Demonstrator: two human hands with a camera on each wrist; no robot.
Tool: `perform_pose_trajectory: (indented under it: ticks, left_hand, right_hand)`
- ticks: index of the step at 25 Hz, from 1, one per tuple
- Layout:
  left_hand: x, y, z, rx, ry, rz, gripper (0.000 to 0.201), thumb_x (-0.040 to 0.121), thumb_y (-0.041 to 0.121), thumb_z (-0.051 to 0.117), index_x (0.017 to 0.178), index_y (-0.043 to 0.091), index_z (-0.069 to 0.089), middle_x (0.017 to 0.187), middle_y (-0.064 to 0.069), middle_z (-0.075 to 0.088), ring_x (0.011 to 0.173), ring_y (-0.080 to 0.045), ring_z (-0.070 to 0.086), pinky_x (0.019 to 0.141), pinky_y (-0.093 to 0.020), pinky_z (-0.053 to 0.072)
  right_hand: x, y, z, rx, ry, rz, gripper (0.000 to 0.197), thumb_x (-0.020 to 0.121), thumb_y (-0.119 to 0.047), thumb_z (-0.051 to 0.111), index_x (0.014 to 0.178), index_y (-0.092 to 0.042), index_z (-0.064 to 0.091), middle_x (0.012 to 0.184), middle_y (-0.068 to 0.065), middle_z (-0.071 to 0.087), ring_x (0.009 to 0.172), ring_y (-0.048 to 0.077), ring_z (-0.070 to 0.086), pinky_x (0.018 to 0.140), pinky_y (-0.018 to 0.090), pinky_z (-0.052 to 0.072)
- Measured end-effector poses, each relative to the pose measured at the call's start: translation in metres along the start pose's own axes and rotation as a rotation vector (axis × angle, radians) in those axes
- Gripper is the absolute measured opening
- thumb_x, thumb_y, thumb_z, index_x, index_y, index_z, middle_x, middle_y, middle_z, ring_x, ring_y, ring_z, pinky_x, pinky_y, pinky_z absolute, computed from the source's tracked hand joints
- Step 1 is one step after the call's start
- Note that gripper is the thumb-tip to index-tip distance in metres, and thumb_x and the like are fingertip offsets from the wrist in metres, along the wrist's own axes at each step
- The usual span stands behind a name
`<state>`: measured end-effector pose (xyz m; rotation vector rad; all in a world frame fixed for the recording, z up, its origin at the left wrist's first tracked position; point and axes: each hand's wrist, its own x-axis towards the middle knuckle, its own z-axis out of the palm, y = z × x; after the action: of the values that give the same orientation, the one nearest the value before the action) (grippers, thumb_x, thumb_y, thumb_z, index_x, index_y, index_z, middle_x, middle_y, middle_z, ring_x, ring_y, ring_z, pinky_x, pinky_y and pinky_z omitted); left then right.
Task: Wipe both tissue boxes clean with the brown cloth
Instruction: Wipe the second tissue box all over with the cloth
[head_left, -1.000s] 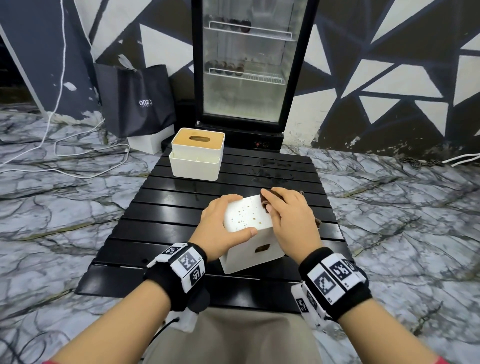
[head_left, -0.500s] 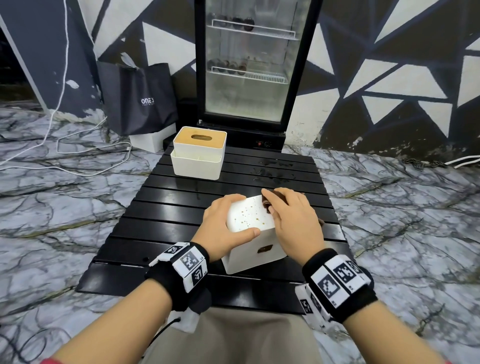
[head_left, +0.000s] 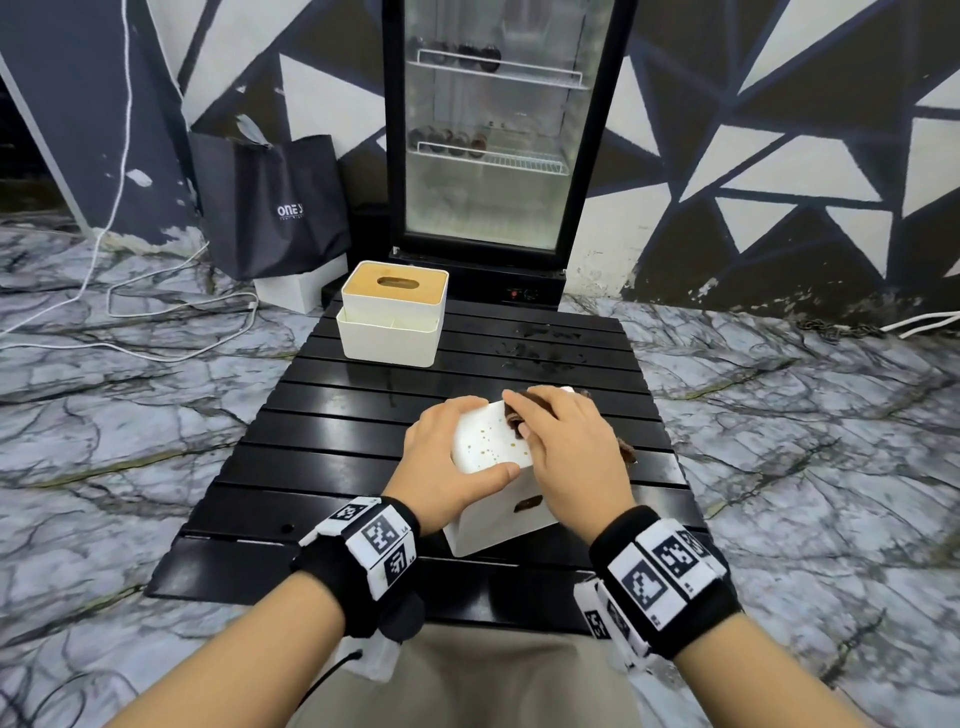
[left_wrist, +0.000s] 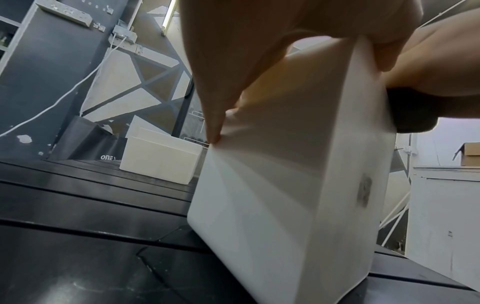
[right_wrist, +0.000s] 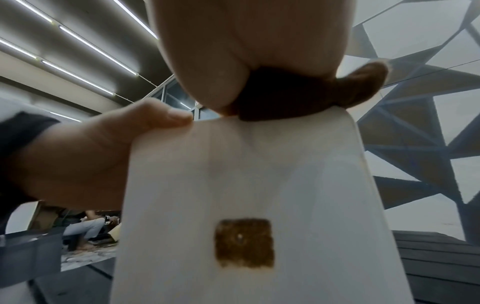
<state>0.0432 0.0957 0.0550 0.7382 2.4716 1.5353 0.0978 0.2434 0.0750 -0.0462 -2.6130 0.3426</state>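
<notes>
A white tissue box (head_left: 488, 447) with brown specks on its upper face stands near the front of the black slatted table (head_left: 322, 431). My left hand (head_left: 447, 462) grips the box (left_wrist: 285, 174) from its left side, thumb along the near edge. My right hand (head_left: 566, 452) presses the brown cloth (head_left: 514, 418) onto the box's top right part; the cloth (right_wrist: 298, 96) bulges out under my palm. A brown square patch (right_wrist: 245, 242) marks the near side of the box (right_wrist: 259, 185). A second white tissue box (head_left: 392, 314) with a wooden lid sits at the table's far left.
A glass-door fridge (head_left: 498, 140) stands behind the table. A dark bag (head_left: 270, 202) and white cables (head_left: 156, 306) lie on the marble floor at the left. Wet marks (head_left: 545, 348) show on the table's far right slats.
My right hand with the cloth has shifted slightly on top of the near box. The left hand keeps its grip and the box stays in place.
</notes>
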Motion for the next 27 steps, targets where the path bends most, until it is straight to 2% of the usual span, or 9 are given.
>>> perform_pose_trajectory:
  ticks: [2,7,9,12,15,18,21,25,27]
  left_hand:
    - [-0.001,0.001,0.0,-0.008,0.0,0.001,0.066,0.058,0.05,0.066,0.116,0.049,0.034,0.121,0.017,0.035,0.121,-0.01,0.027,0.096,-0.022,0.025]
    - [-0.007,0.007,0.005,0.041,0.005,-0.012,0.074,0.066,0.056,0.072,0.129,0.043,0.035,0.121,0.017,0.03,0.118,-0.01,0.024,0.097,-0.022,0.022]
    - [-0.013,0.008,0.011,0.079,-0.005,-0.011,0.07,0.072,0.065,0.057,0.134,0.043,0.035,0.123,0.014,0.031,0.116,-0.011,0.026,0.097,-0.024,0.025]
    - [-0.016,0.006,0.015,0.028,-0.001,0.003,0.044,0.077,0.061,0.038,0.121,0.057,0.04,0.116,0.011,0.038,0.115,-0.016,0.036,0.103,-0.031,0.032]
    - [-0.01,0.002,0.011,-0.102,-0.06,-0.019,0.03,0.078,0.056,0.043,0.106,0.065,0.042,0.113,0.016,0.037,0.118,-0.011,0.039,0.108,-0.033,0.032]
    - [-0.007,-0.003,0.008,-0.178,-0.186,-0.015,0.036,0.071,0.068,0.048,0.106,0.066,0.043,0.129,0.01,0.041,0.119,0.005,0.038,0.104,-0.023,0.032]
    - [-0.007,-0.005,0.009,-0.233,-0.209,-0.019,0.042,0.065,0.073,0.046,0.106,0.067,0.043,0.136,0.012,0.045,0.121,-0.007,0.044,0.103,-0.028,0.034]
    - [-0.007,-0.006,0.01,-0.303,-0.204,0.01,0.043,0.067,0.069,0.048,0.11,0.062,0.042,0.131,0.019,0.048,0.123,-0.004,0.044,0.105,-0.028,0.034]
    - [-0.008,-0.006,0.012,-0.305,-0.201,0.004,0.046,0.066,0.069,0.048,0.111,0.062,0.042,0.133,0.016,0.047,0.124,-0.004,0.043,0.104,-0.026,0.033]
  right_hand:
    - [-0.006,-0.002,-0.002,0.033,-0.013,-0.022,0.046,0.083,-0.025,0.03,0.12,-0.025,0.057,0.116,-0.001,0.059,0.107,0.024,0.053,0.084,0.04,0.048]
    - [0.0,0.009,-0.01,0.104,-0.065,0.09,0.035,0.093,-0.02,0.041,0.126,-0.028,0.052,0.124,-0.003,0.053,0.115,0.019,0.043,0.095,0.036,0.039]
    - [0.01,0.016,-0.013,0.084,-0.087,0.139,0.036,0.095,-0.019,0.041,0.128,-0.029,0.05,0.127,-0.003,0.05,0.118,0.019,0.04,0.098,0.035,0.036]
    - [0.022,0.026,-0.016,0.103,-0.168,0.18,0.036,0.097,-0.02,0.038,0.13,-0.031,0.048,0.132,-0.003,0.047,0.122,0.019,0.036,0.101,0.035,0.033]
    - [0.026,0.032,-0.017,0.17,-0.201,0.173,0.036,0.096,-0.019,0.039,0.129,-0.031,0.048,0.132,-0.004,0.046,0.123,0.021,0.035,0.103,0.04,0.032]
    - [0.021,0.031,-0.017,0.193,-0.193,0.149,0.037,0.095,-0.018,0.041,0.129,-0.03,0.049,0.131,-0.003,0.047,0.122,0.021,0.036,0.104,0.04,0.031]
    - [0.01,0.023,-0.015,0.226,-0.148,0.102,0.036,0.094,-0.016,0.043,0.128,-0.028,0.051,0.128,-0.003,0.05,0.118,0.02,0.039,0.102,0.038,0.032]
    - [-0.009,0.013,-0.013,0.255,-0.104,0.035,0.036,0.093,-0.016,0.045,0.126,-0.029,0.052,0.125,-0.003,0.052,0.116,0.018,0.042,0.099,0.036,0.036]
    - [-0.009,0.017,-0.012,0.253,-0.109,0.026,0.036,0.093,-0.017,0.045,0.126,-0.03,0.052,0.124,-0.005,0.053,0.115,0.018,0.043,0.097,0.037,0.039]
